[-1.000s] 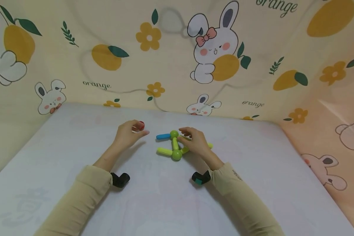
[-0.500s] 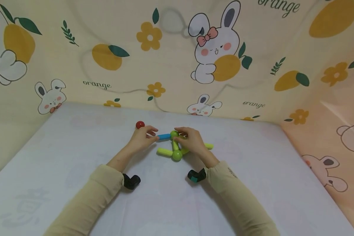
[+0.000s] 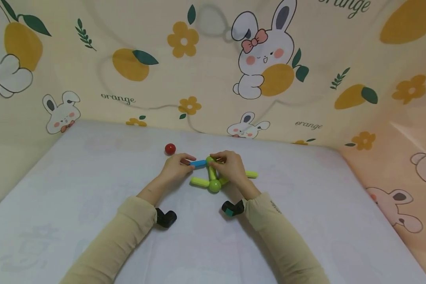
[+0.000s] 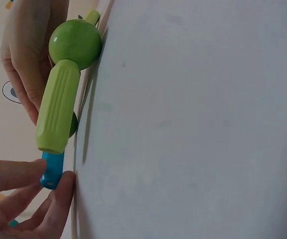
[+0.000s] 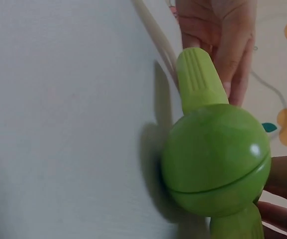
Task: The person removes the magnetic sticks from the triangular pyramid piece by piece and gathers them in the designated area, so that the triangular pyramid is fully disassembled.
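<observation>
In the head view a toy of green balls and rods lies on the table. Its near green ball (image 3: 214, 185) bears a yellow-green rod (image 3: 200, 182) pointing left. From the far green ball (image 3: 209, 160) a blue rod (image 3: 198, 163) sticks out to the left. My left hand (image 3: 175, 167) pinches the free end of this blue rod between thumb and fingers, as the left wrist view confirms. With curled fingers my right hand (image 3: 232, 167) grips the far green ball from the right, partly hiding it and the rods behind. In the right wrist view the near green ball (image 5: 215, 159) looms large.
A red ball (image 3: 170, 148) lies on the white-covered table (image 3: 198, 248), just beyond my left hand. Behind stands a patterned cloth wall (image 3: 145, 83), and another side rises at the right. Black wrist devices (image 3: 167, 219) sit at both cuffs.
My left hand has let go of the red ball, leaving it on the table, moved right and taken hold of the blue rod. The right hand has shifted slightly left onto the far green ball.
</observation>
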